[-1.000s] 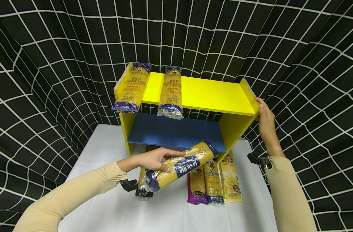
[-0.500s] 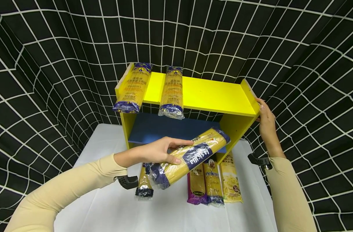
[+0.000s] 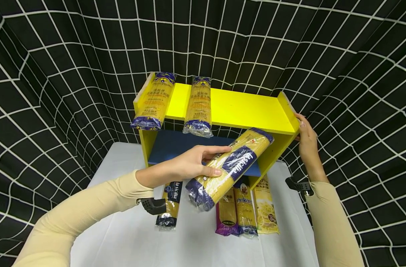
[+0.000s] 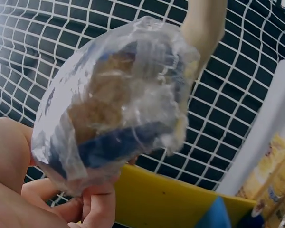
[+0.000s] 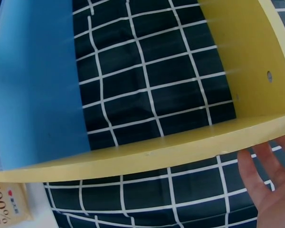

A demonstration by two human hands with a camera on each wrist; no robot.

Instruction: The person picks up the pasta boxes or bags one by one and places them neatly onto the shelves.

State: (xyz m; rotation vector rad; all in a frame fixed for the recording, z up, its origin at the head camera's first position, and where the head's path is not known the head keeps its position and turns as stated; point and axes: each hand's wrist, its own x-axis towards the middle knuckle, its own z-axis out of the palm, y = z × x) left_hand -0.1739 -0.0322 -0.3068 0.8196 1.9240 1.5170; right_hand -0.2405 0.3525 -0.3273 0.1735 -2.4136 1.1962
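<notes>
My left hand (image 3: 193, 163) grips a yellow pack of pasta (image 3: 241, 161) with dark blue ends, labelled "la sicilia". It is held tilted in front of the shelf unit (image 3: 239, 107), its upper end overlapping the yellow top board in the head view. Up close in the left wrist view, the clear crinkled end of the pasta pack (image 4: 118, 104) hides much of the scene, with fingers (image 4: 99, 206) bent beneath it. My right hand (image 3: 308, 142) touches the unit's right side panel near its top corner. Its fingers (image 5: 251, 175) reach to the panel's outer edge fairly straight.
Two spaghetti packs (image 3: 154, 102) (image 3: 199, 105) lie on the top board, at the left and mid-left. Beneath is a blue shelf (image 3: 176, 144). On the white table (image 3: 129, 237) lie a dark-labelled pack (image 3: 169, 209) and, at right, purple (image 3: 227, 215), "ankara" (image 3: 245, 213) and pale yellow packs (image 3: 266, 207).
My left hand has carried the pasta pack up and to the right, tilting it more steeply. More of the dark-labelled pack on the table shows. My right hand stays at the side panel.
</notes>
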